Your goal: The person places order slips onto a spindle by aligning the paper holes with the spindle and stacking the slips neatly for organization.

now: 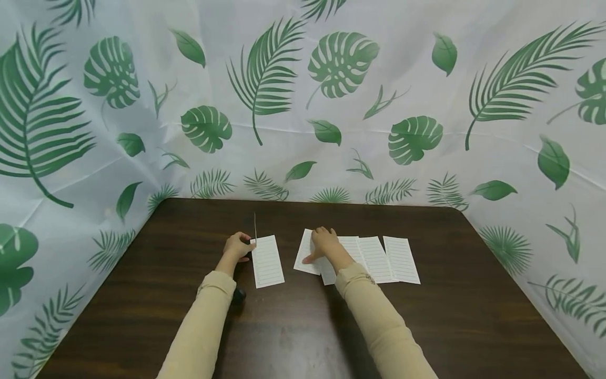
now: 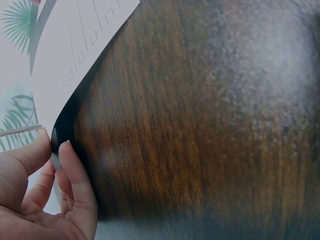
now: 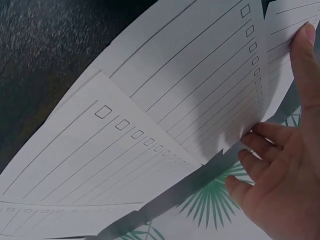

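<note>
Left hand (image 1: 238, 248) pinches left card (image 1: 268, 263) at far-left corner.
Right hand (image 1: 324, 246), fingers loosely extended, touches right row's leftmost card (image 1: 305, 246); tabletop (image 1: 293, 316) separates both cards, extends widely nearside.

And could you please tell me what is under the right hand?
A lined white sheet lies under the right hand; its left side shows, but whatever the palm and fingers cover cannot be seen.

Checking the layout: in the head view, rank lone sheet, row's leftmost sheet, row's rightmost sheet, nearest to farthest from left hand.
1. Lone sheet, beside the left hand.
2. Row's leftmost sheet, partly under the right hand.
3. Row's rightmost sheet, at the far right.
</note>
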The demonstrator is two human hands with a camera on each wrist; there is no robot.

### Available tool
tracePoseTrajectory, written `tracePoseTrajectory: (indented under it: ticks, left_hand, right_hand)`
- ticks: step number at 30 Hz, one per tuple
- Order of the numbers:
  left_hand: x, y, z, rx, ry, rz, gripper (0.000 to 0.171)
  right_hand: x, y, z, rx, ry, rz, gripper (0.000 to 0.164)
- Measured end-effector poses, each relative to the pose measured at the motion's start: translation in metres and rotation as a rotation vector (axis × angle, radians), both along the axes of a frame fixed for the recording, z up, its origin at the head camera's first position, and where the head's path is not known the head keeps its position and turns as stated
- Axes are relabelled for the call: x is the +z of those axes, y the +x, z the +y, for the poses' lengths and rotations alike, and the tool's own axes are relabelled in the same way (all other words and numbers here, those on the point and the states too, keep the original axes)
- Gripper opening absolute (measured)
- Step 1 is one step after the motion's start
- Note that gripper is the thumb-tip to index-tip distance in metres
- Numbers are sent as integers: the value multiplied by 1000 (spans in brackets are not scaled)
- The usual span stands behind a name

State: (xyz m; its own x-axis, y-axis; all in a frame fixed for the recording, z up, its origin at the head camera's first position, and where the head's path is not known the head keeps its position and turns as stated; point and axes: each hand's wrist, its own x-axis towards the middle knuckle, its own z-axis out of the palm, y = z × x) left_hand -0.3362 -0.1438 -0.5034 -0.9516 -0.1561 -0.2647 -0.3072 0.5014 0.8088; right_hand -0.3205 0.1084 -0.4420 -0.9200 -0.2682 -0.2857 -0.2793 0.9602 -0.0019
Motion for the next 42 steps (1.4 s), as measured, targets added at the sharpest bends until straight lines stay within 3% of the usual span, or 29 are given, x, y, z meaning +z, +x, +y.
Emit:
tracePoseTrajectory:
  ticks: [1, 2, 5, 8, 18, 27, 34, 37, 42]
  left_hand:
    - [4, 4, 1, 7, 3, -8, 30]
    - [17, 13, 5, 17, -9, -48, 30]
    - [29, 26, 7, 20, 0, -32, 29]
    - [36, 33, 8, 5, 0, -13, 29]
    - [35, 28, 9, 14, 24, -19, 30]
    - [37, 29, 9, 21, 21, -24, 30]
    - [37, 30, 10, 26, 27, -25, 31]
    - [37, 30, 10, 29, 21, -28, 31]
    - [38, 30, 10, 30, 15, -31, 31]
  right_hand:
    - [0, 1, -1, -5, 6, -1, 99]
    - [0, 2, -2, -8, 10, -4, 99]
    - [1, 3, -4, -11, 22, -13, 98]
    - [2, 3, -5, -15, 31, -16, 97]
    - [9, 1, -4, -31, -24, -7, 97]
    - [3, 2, -6, 0, -168, 91, 105]
    - [2, 0, -12, 33, -176, 153, 106]
    - [0, 0, -13, 48, -178, 195, 100]
    - [-5, 1, -14, 73, -224, 299, 68]
